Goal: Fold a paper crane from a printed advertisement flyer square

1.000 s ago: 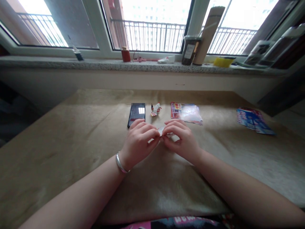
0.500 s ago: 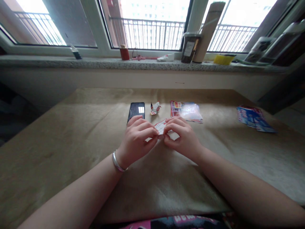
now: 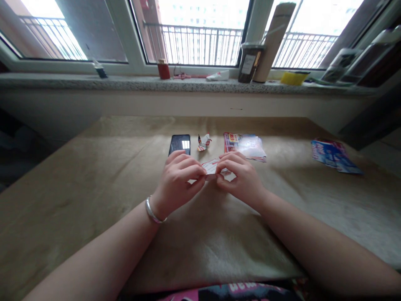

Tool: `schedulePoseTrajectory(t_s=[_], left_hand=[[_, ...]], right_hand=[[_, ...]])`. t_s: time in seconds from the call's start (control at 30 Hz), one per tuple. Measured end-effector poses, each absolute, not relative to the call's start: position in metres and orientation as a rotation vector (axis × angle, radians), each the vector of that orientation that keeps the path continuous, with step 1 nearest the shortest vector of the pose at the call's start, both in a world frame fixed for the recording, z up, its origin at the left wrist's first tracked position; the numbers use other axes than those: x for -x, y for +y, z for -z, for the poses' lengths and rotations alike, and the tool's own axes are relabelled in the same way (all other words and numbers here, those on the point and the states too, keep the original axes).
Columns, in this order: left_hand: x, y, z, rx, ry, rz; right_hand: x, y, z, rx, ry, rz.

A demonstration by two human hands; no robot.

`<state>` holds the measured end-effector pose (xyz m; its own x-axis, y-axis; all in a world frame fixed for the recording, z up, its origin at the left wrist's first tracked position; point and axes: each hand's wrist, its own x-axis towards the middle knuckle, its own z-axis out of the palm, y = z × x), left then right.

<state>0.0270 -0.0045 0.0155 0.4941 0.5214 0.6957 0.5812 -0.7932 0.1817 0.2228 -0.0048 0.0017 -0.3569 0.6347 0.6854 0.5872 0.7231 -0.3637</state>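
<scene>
My left hand (image 3: 179, 179) and my right hand (image 3: 239, 177) meet at the middle of the brown table (image 3: 94, 179). Both pinch a small folded piece of printed paper (image 3: 211, 167), white with red marks, held between thumbs and fingers just above the tabletop. A silver bangle (image 3: 151, 211) sits on my left wrist. Most of the paper is hidden by my fingers.
A dark phone (image 3: 179, 144) lies just beyond my left hand. Beside it stands a small folded paper figure (image 3: 203, 142), then a stack of printed sheets (image 3: 244, 146). Blue-and-red leaflets (image 3: 335, 156) lie far right. The window sill (image 3: 125, 85) holds jars and small items.
The paper's upper edge now shows more between my fingertips than a second ago. Both hands have shifted slightly away from me and stay pinched together.
</scene>
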Motion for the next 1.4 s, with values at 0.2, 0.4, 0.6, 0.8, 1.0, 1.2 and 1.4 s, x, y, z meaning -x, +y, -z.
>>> schedulePoseTrajectory(t_s=[0.2,0.4,0.6,0.8,1.0,1.2,1.4], left_hand=[[-0.026,-0.004,-0.015,2.655,-1.011,1.184],[-0.025,-0.002,-0.014,2.661,-0.982,1.211],[-0.025,0.001,-0.010,2.660,-1.017,1.267],[-0.025,0.000,-0.008,2.664,-1.075,1.438],[-0.024,0.003,-0.005,2.610,-1.275,1.593],[-0.023,0.007,-0.002,2.631,-1.191,1.670],[-0.023,0.005,-0.003,2.625,-1.106,1.719]], right_hand=[[-0.225,-0.003,0.001,0.925,-2.067,-0.070],[-0.226,-0.001,0.003,0.943,-2.063,-0.066],[-0.226,-0.001,0.003,0.953,-2.075,-0.045],[-0.227,-0.001,0.003,0.930,-2.019,-0.040],[-0.229,0.002,0.005,0.980,-1.957,-0.099],[-0.230,0.005,0.010,1.012,-1.990,-0.119],[-0.230,0.003,0.005,1.016,-1.959,-0.121]])
